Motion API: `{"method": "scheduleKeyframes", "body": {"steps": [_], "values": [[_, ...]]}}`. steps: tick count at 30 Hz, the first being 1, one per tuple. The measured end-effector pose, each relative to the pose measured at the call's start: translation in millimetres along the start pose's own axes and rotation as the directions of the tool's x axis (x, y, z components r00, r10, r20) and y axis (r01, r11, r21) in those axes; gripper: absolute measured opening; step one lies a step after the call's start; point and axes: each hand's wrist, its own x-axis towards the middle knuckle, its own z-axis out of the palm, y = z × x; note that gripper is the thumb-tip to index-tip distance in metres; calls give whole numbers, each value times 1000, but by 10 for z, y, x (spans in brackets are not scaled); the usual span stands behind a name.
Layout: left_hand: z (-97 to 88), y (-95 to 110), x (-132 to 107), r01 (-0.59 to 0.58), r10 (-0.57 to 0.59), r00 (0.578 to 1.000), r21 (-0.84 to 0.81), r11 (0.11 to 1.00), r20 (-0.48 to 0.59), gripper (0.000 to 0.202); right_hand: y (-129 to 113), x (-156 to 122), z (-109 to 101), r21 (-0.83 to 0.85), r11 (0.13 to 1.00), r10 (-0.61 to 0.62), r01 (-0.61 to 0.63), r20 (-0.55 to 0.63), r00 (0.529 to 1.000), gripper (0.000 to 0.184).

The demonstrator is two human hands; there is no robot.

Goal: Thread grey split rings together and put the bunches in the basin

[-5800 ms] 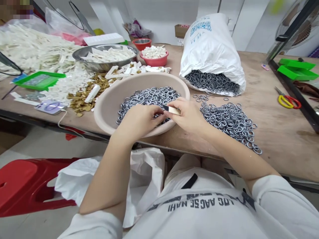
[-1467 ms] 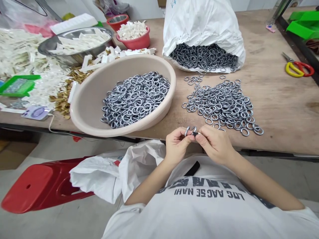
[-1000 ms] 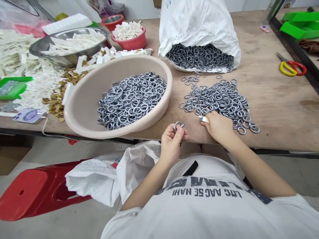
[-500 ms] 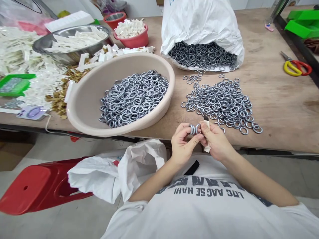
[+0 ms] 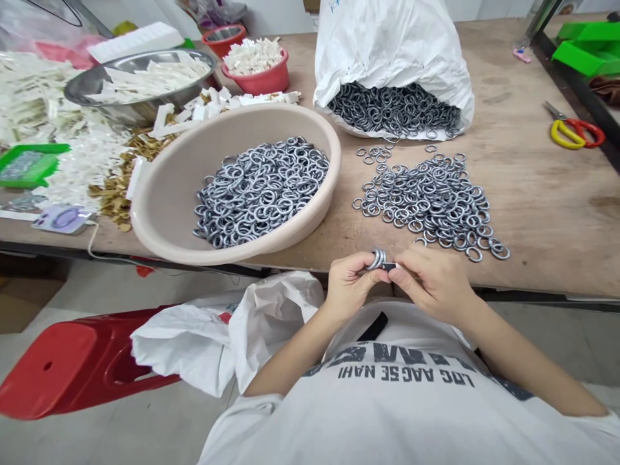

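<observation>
Several grey rings [image 5: 376, 259] are pinched in the left hand [image 5: 349, 283], between thumb and fingers, at the front edge of the bench [image 5: 547, 239]. Just beside them, the right hand [image 5: 437, 281] grips a small black-tipped piece [image 5: 389, 266], thumb and fingers closed. A loose ring pile [image 5: 431, 200] lies near that edge, between the beige basin [image 5: 165, 213] and the scissors [image 5: 576, 132].

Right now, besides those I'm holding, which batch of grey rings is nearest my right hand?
The loose pile on the tabletop, beyond your right hand; the others sit in the beige basin and white sack.
</observation>
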Motion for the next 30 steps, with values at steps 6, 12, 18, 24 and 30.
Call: {"method": "scheduleKeyframes", "body": {"steps": [6,12,18,24,30], "values": [[-22,79,-34,-83,72,988,73,994,140,23,165,79,-37,-87,986,147,-143,34,989,43],[-66,-6,-7,127,-139,988,-151,980,-70,21,553,-200,-35,-312,875,377,-371,-45,925,37],[75,-50,60,163,-166,986,-154,975,-3,21,584,-390,1,-375,845,410,-381,-3,912,24],[230,78,55,40,-46,981,36,999,190,18,316,-103,-41,222,946,216,-237,115,970,30],[169,64,14,356,-265,909,-268,895,322,25,193,9,111,311,949,88,-42,-135,987,19]]}}
